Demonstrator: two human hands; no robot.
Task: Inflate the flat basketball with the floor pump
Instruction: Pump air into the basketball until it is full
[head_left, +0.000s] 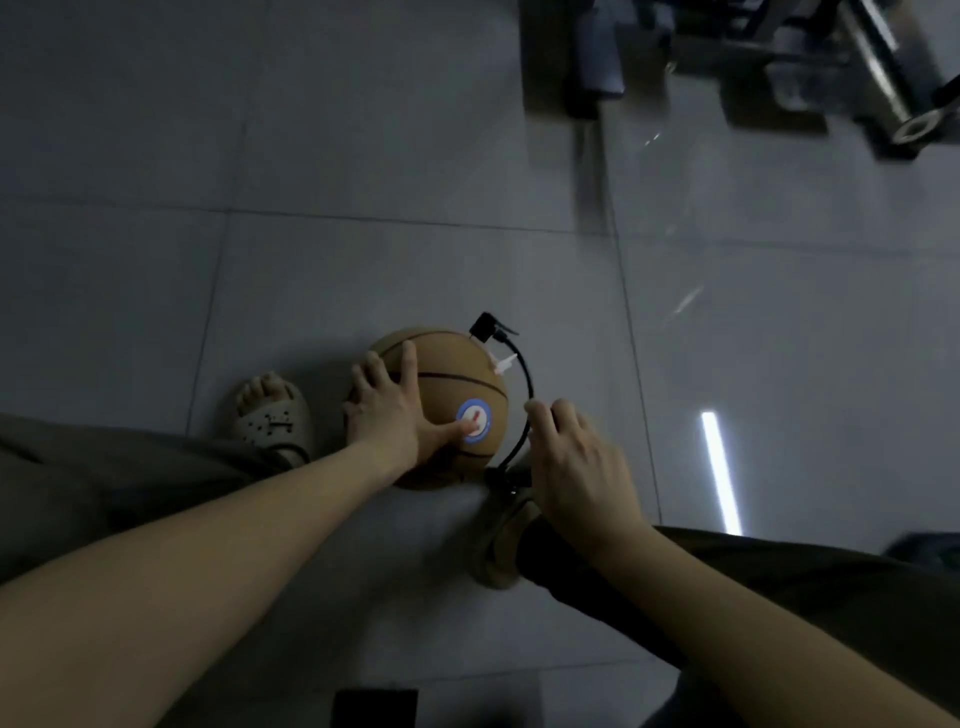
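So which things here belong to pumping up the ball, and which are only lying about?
For the job: basketball, black hose, pump chuck at the ball, floor pump, left hand on the ball, right hand over the pump.
Lying about: metal frame, black object at the bottom edge.

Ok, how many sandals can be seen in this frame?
2. The left sandal sits left of the basketball; the right sandal lies beneath the right hand, partly hidden by the trouser leg.
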